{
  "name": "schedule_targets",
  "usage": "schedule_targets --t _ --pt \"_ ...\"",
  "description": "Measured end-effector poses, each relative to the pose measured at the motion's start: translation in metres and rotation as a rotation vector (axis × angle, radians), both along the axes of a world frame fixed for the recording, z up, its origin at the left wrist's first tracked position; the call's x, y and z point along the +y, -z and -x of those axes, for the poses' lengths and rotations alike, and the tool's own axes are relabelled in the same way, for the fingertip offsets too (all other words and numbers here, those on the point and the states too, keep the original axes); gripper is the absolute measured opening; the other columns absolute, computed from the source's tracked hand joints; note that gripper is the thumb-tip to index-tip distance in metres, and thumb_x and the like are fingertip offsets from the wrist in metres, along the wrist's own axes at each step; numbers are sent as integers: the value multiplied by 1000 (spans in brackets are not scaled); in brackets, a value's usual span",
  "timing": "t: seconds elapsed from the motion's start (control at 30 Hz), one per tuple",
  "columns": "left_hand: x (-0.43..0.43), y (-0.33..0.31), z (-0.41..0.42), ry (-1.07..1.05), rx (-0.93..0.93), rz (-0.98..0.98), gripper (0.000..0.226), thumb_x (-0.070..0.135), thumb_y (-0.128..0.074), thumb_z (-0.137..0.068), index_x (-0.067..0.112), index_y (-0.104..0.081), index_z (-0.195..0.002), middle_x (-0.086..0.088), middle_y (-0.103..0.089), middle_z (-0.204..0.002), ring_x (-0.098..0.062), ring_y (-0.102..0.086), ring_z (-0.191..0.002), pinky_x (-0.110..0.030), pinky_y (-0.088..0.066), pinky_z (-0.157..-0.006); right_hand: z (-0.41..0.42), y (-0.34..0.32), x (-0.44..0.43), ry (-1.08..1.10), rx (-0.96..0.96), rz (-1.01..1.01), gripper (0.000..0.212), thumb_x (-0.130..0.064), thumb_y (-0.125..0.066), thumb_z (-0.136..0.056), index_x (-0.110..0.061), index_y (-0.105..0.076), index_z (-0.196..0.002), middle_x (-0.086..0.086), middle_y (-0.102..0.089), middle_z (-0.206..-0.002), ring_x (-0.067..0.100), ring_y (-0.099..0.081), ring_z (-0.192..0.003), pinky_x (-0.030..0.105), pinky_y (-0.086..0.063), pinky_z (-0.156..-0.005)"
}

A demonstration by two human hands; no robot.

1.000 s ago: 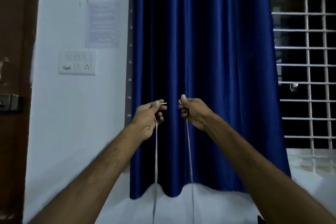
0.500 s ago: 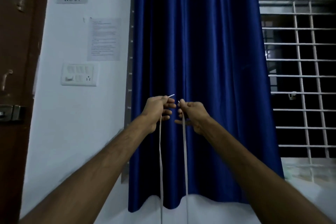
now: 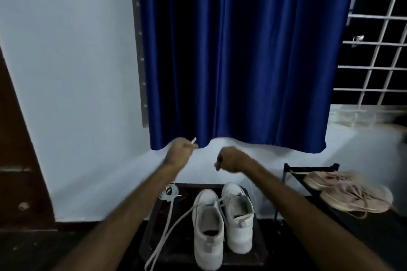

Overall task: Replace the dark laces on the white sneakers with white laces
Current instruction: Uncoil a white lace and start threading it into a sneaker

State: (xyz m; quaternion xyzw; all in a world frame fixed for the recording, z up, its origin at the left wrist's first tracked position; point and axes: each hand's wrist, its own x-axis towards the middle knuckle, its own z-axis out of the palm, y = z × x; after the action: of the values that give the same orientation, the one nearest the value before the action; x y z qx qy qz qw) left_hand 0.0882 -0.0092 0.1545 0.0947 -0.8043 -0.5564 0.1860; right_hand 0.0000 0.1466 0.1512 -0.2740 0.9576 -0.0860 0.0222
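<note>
Two white sneakers, a left one and a right one, stand side by side on a small dark table below my hands. My left hand pinches one tip of a white lace, the aglet poking up past its fingers. My right hand is curled around the other end, a bit of white showing at its fingertips. Lace strands run from the sneakers' eyelets and hang off the table's front left. A coil of white lace lies at the table's back left.
A black rack at the right carries a pair of pink sneakers. A blue curtain hangs behind my hands, with a barred window to its right and a brown door at the left.
The view has tipped down, bringing the sneakers and table into sight. My hands have dropped lower and moved slightly apart, still holding the lace ends.
</note>
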Motion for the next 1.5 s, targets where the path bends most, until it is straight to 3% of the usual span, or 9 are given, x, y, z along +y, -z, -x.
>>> schedule_targets --t 0.13,0.23,0.43,0.67,0.9,1.1,1.27,1.37,1.5 --pt "5 92 4 48 -214 93 22 19 -62 -91 16 -54 -71 -4 -58 -74 -20 -53 -71 -30 -43 -70 7 76 -1 13 -103 -141 41 -32 -62 -88 -6 -63 -119 15 -62 -124 31 -59 -115 37 -49 -94" --pt "10 130 1 67 -323 111 15 24 -70 -82 19 -56 -82 -2 -63 -84 -17 -58 -78 -30 -46 -74 9 100 3 13 -123 -190 39 -30 -63 -85 -7 -61 -118 14 -62 -123 31 -60 -114 37 -49 -91" --pt "16 149 2 161 -386 179 45 51 -69 -81 16 -52 -105 0 -63 -101 -15 -60 -92 -27 -43 -71 15 112 1 -11 -76 -201 37 -31 -63 -84 -10 -64 -114 11 -64 -121 28 -61 -110 35 -49 -88" --pt "27 150 3 42 -246 480 26 24 -54 -92 8 -45 -111 -11 -65 -112 -34 -61 -106 -33 -44 -79 13 118 -2 -23 26 -321 38 -22 -52 -89 -5 -56 -123 17 -49 -128 36 -57 -113 41 -47 -93" --pt "23 151 7 -87 -216 459 22 21 -52 -96 5 -44 -110 -14 -66 -109 -33 -62 -104 -32 -42 -76 11 116 -5 86 32 -232 36 -17 -57 -89 0 -56 -121 17 -46 -126 36 -57 -112 43 -48 -93" --pt "6 108 19 -53 -201 252 23 18 -45 -101 5 -62 -95 -9 -66 -102 -25 -60 -97 -27 -42 -81 35 75 -8 130 -60 276 27 -2 -50 -88 -4 -74 -100 8 -69 -101 21 -67 -94 28 -53 -86" --pt "-16 -22 31 -24 55 -326 25 4 -47 -99 9 -66 -83 -5 -54 -76 -12 -45 -59 -22 -45 -50 21 -60 -17 55 -162 1026 34 17 -45 -86 -2 -66 -106 19 -68 -76 16 -61 -56 18 -52 -52" --pt "-20 -112 28 16 265 -391 24 8 -52 -98 17 -71 -86 -3 -58 -86 -11 -48 -71 -31 -54 -73 4 -147 -26 -29 -211 1251 14 7 -50 -94 -2 -57 -102 15 -69 -78 17 -64 -61 25 -56 -60" --pt "-14 -208 19 43 442 -367 14 15 -61 -95 19 -74 -98 7 -66 -89 -10 -55 -82 -33 -55 -80 -18 -237 -29 -110 -163 1338 8 -7 -56 -96 -8 -63 -92 8 -73 -84 15 -66 -71 33 -57 -73"
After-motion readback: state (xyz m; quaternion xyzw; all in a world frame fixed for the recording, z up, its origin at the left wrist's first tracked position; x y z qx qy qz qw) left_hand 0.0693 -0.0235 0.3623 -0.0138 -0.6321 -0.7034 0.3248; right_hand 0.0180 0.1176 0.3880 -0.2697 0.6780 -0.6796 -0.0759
